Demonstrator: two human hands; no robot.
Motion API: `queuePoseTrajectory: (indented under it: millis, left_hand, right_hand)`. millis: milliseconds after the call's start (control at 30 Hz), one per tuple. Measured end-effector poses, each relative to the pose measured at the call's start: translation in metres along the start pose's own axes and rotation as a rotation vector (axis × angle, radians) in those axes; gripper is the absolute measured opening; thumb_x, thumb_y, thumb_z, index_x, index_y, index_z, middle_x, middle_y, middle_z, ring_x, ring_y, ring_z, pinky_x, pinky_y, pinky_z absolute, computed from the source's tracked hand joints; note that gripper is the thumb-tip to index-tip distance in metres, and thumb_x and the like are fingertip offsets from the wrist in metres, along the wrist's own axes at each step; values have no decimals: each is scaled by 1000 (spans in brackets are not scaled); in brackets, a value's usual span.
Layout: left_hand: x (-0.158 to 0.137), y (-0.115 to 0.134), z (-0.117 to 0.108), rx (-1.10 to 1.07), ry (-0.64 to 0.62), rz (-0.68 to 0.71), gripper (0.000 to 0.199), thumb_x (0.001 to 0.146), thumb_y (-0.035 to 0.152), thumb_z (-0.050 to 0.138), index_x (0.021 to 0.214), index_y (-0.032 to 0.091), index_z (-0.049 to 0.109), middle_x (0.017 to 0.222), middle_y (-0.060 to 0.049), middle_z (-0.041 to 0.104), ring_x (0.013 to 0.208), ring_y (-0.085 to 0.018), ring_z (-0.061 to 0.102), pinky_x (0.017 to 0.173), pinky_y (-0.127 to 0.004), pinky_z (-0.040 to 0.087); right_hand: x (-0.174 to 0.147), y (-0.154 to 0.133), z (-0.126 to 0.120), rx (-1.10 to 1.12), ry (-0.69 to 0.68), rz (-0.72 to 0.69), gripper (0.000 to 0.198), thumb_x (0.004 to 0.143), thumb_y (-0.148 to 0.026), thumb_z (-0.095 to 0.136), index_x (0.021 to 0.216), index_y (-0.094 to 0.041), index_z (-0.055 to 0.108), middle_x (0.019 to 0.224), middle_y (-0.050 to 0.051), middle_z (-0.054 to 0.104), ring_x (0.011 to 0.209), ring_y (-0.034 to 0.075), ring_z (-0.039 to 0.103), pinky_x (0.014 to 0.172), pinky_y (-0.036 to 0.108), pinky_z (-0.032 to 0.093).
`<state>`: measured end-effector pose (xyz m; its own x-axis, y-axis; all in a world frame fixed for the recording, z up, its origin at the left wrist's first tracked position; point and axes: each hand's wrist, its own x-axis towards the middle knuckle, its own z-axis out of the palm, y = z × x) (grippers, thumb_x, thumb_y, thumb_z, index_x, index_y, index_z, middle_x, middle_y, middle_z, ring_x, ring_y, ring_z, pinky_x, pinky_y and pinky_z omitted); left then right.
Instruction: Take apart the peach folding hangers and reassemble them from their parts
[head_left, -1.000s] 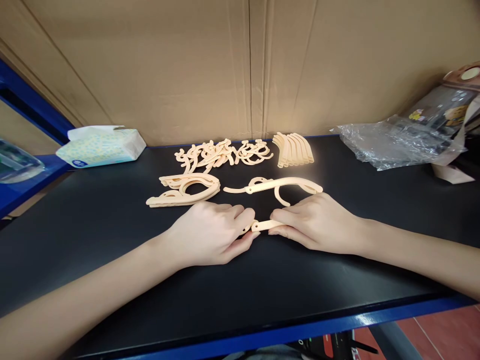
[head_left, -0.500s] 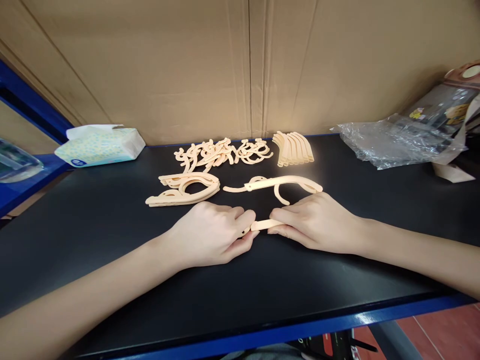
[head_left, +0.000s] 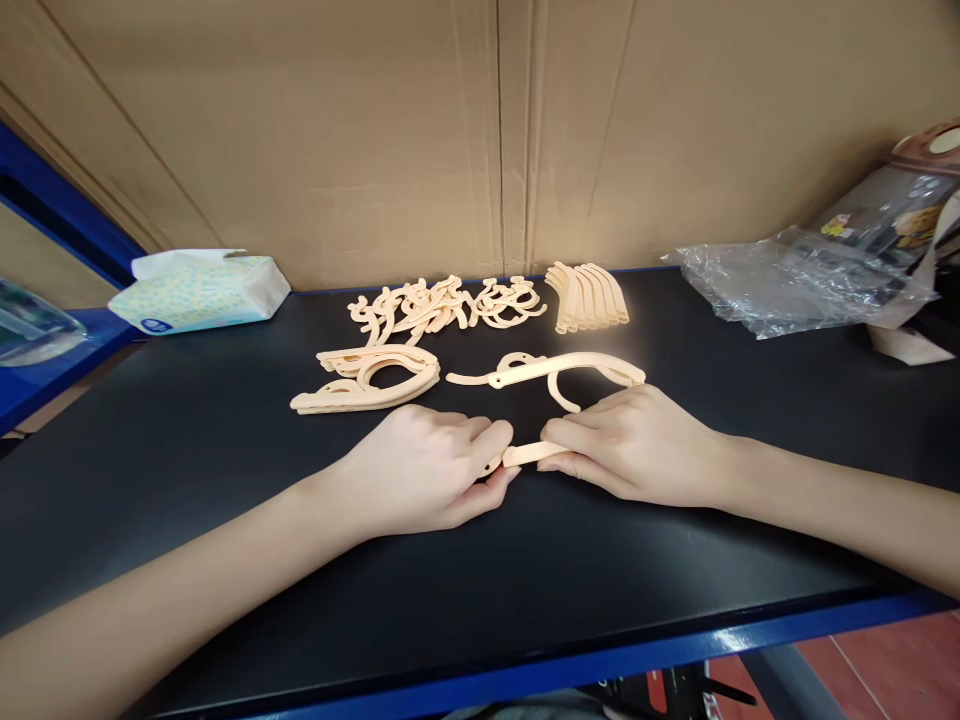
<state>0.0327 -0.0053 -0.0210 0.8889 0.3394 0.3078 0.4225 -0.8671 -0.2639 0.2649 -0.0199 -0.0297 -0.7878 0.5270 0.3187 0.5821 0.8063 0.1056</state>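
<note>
My left hand (head_left: 431,465) is closed, pinching a small cream plastic hanger piece (head_left: 491,465) with a hole in it; the rest is hidden by the fingers. My right hand (head_left: 637,445) grips a cream hanger arm (head_left: 529,454), whose free end meets the left hand's piece. Whether the two are joined I cannot tell. Just beyond the hands lies a partly folded hanger (head_left: 566,368) with its hook curving toward me. To its left, several folded hangers (head_left: 360,400) rest in a stack.
At the back of the black table (head_left: 480,610) are a heap of small hanger pieces (head_left: 412,310), a cluster of hooks (head_left: 510,302) and a row of hanger arms (head_left: 589,300). A tissue pack (head_left: 202,292) stands left, a clear plastic bag (head_left: 780,285) right. Cardboard (head_left: 375,130) walls the back.
Both hands stay almost in place. The left thumb has dropped slightly from the forefinger, showing more of the small piece; the arm's free end sits a little lower.
</note>
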Motion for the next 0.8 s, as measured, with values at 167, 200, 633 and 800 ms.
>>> queuePoseTrajectory:
  millis: [167,200,633,800]
  left_hand:
    - [0,4,-1,-66,-54,12,23,97,29,37,78,19,45,60,6,55,47,-11,56,43,-28,28]
    - [0,5,-1,-73,-59,5,23,98,27,35,78,19,45,61,6,56,47,-11,56,43,-28,28]
    - [-1,1,-3,-14,-29,-51,23,98,25,36,76,19,41,58,6,57,44,-9,53,43,-26,20]
    - [-2,1,-4,-62,-41,-1,24,98,28,37,76,19,43,58,5,55,45,-10,52,44,-27,22]
  right_hand:
    - [2,0,0,14,36,-42,38,100,-33,33,76,-18,58,58,-2,58,48,10,50,50,26,27]
    - [2,0,0,18,50,-49,36,100,-33,35,79,-17,59,60,-2,59,50,11,51,51,26,29]
    - [2,26,-8,-68,304,150,25,94,-30,49,85,-17,69,117,13,62,101,23,56,85,36,45]
    - [4,32,-1,89,183,252,26,95,-33,48,91,-17,69,106,10,66,101,24,56,90,40,42]
